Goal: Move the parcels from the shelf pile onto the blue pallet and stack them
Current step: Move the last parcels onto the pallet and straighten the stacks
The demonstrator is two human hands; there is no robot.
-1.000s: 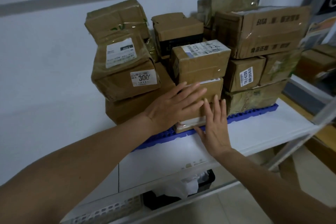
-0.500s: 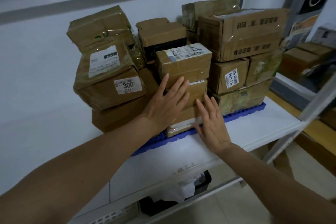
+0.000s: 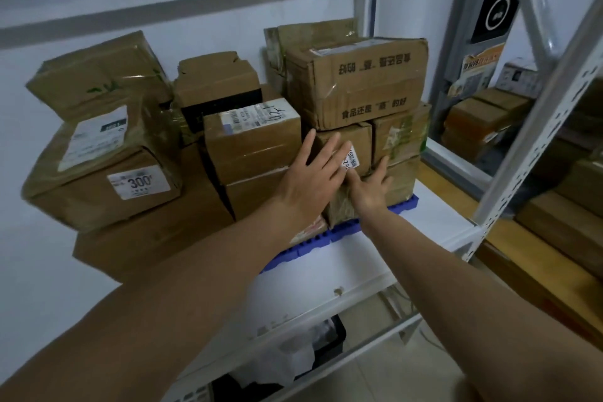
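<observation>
Two bare hands are reaching into the stack of parcels in the head view, the only view given. The left hand [image 3: 311,181] is lying flat with fingers straight and spread, released, its fingertips [image 3: 336,143] touching the front of a small box with a white label [image 3: 354,148]. The right hand [image 3: 372,188] is also lying open and is pressing its straight fingers against the taped bottom box [image 3: 396,184] just below that small box. Neither hand is grasping anything. All the parcels are sitting piled on the blue pallet [image 3: 404,206], which is resting on the white shelf [image 3: 434,215]. A large box with printed characters [image 3: 359,81] is sitting on top at the right; a box marked 300 [image 3: 107,173] is leaning at the left, and a box with a barcode label [image 3: 253,140] is standing between them, just beside the left hand.
</observation>
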